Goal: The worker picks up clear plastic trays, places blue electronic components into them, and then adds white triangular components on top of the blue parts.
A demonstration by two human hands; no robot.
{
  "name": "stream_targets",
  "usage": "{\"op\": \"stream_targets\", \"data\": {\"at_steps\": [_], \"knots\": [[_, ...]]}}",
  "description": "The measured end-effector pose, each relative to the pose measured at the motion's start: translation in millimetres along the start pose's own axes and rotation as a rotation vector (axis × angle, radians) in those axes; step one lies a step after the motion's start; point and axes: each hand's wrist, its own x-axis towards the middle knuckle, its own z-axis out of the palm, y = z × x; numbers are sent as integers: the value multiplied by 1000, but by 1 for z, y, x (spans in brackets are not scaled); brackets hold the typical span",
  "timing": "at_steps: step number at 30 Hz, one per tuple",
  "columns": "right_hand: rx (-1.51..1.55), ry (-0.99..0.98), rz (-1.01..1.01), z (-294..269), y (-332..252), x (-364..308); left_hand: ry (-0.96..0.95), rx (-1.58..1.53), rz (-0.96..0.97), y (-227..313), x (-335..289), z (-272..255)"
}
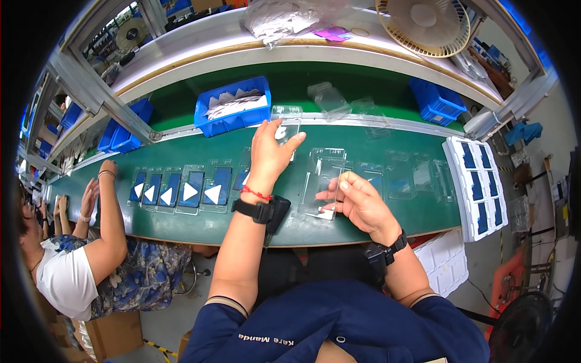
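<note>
My left hand reaches toward the back of the green bench, its thumb and fingers closed around a clear plastic case. A small white piece shows in or behind that case. Nearer to me, my right hand holds the right edge of another clear plastic case, with fingertips behind or inside it. A small white piece sits at this case's lower end. To the left, several clear packs with dark blue panels and white triangles stand in a row; my left forearm partly hides the last one.
Clear cases lie right of my right hand, and more sit behind. A blue bin holds white slips; another blue bin stands back right. White trays with dark blue panels stack at the right edge. A co-worker sits left.
</note>
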Motion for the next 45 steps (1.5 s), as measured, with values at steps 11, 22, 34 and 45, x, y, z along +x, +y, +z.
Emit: {"op": "stream_targets", "data": {"at_steps": [11, 22, 34, 45], "knots": [[-544, 239, -75, -7, 5, 11, -443, 129, 153, 17, -127, -5], [-1773, 1117, -64, -121, -54, -96, -255, 549, 123, 13, -136, 20], [-1843, 879, 19, -132, -46, -111, -248, 487, 238, 14, -138, 25], [-1792, 805, -102, -114, -35, -111, -229, 478, 305, 24, -138, 31]]}}
